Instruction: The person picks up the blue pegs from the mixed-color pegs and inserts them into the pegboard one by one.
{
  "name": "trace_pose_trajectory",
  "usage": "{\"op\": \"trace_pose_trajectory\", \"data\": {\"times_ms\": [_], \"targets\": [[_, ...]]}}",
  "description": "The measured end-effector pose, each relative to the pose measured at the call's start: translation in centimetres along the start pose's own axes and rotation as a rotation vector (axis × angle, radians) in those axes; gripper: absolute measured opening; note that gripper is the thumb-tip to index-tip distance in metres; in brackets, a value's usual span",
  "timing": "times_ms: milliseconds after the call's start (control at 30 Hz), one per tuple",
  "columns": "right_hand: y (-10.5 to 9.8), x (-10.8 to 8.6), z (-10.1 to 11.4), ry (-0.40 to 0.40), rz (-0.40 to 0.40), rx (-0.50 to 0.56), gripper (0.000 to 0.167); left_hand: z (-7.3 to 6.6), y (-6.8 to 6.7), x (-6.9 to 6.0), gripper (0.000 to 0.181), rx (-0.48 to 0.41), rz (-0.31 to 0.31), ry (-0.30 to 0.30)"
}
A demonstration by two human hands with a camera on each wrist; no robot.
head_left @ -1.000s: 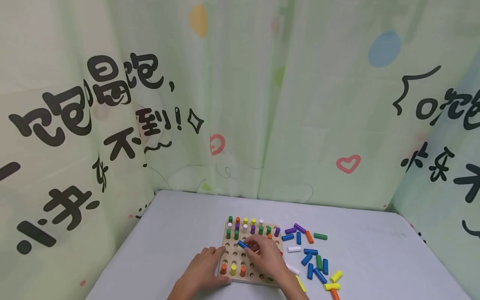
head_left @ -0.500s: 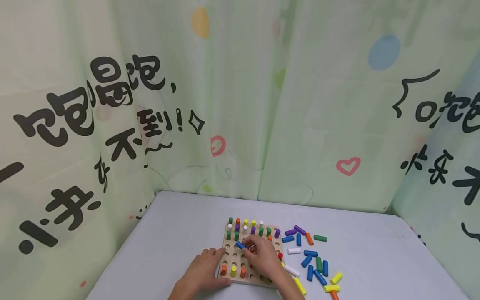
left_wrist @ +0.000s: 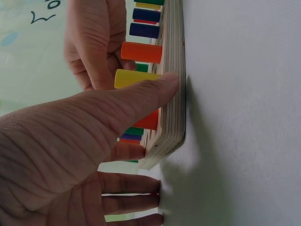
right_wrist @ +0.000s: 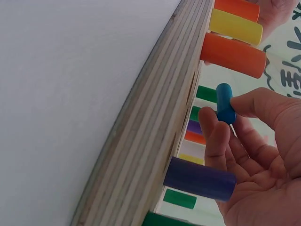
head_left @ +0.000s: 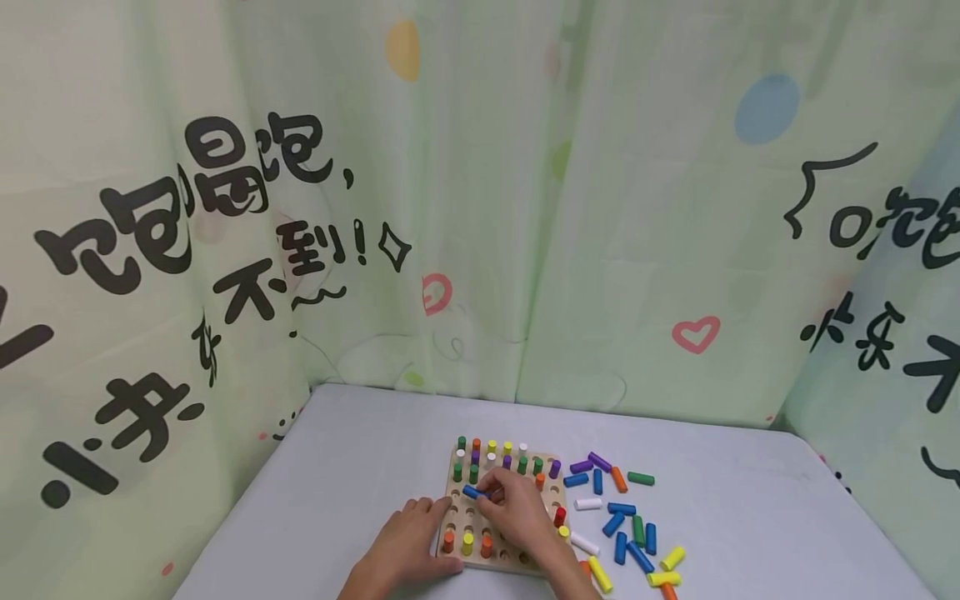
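A wooden pegboard (head_left: 457, 521) stands on the table with colored pegs upright in several of its holes. My right hand (head_left: 517, 506) pinches a blue peg (head_left: 472, 492) between thumb and fingers, tilted above the left part of the board. In the right wrist view the blue peg (right_wrist: 225, 103) is held off the wood. My left hand (head_left: 408, 537) rests against the board's left front corner. Its thumb (left_wrist: 141, 96) lies on the front edge beside a yellow peg (left_wrist: 134, 79), the other fingers straight along the side. Part of the board is hidden under my right hand.
Loose pegs lie right of the board: blue pegs (head_left: 639, 556), a green peg (head_left: 641, 478), purple, white, yellow and orange ones. A yellow peg (head_left: 600, 574) lies close to my right forearm. Printed curtains (head_left: 600, 250) hang behind the table (head_left: 360, 450).
My right hand has moved slightly left with the blue peg, bringing it nearer the board's left side. My left hand stays in place on the corner. The head view has shifted slightly.
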State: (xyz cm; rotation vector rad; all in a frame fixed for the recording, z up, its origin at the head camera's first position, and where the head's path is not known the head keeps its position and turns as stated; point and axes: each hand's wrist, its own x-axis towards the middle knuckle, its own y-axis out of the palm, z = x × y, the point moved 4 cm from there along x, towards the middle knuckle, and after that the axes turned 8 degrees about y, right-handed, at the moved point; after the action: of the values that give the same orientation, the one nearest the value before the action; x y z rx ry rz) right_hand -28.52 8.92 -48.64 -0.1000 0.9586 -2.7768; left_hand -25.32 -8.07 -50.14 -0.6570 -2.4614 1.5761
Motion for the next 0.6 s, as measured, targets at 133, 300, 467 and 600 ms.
{"op": "trace_pose_trajectory", "data": {"times_ms": [133, 300, 467, 600], "targets": [[0.3, 0.2, 0.3, -0.019, -0.011, -0.022, 0.007, 0.0, 0.0, 0.0, 0.081, -0.008, 0.006, -0.002], [0.6, 0.5, 0.7, -0.038, -0.039, -0.058, 0.006, 0.0, 0.0, -0.1, 0.082, 0.003, 0.000, 0.002], [0.9, 0.8, 1.1, -0.040, -0.041, -0.065, 0.004, -0.1, -0.1, -0.1, 0.081, 0.018, 0.001, 0.006], [1.1, 1.1, 1.2, -0.036, -0.034, -0.062, 0.004, -0.1, -0.1, -0.1, 0.081, 0.019, 0.007, 0.005]]}}
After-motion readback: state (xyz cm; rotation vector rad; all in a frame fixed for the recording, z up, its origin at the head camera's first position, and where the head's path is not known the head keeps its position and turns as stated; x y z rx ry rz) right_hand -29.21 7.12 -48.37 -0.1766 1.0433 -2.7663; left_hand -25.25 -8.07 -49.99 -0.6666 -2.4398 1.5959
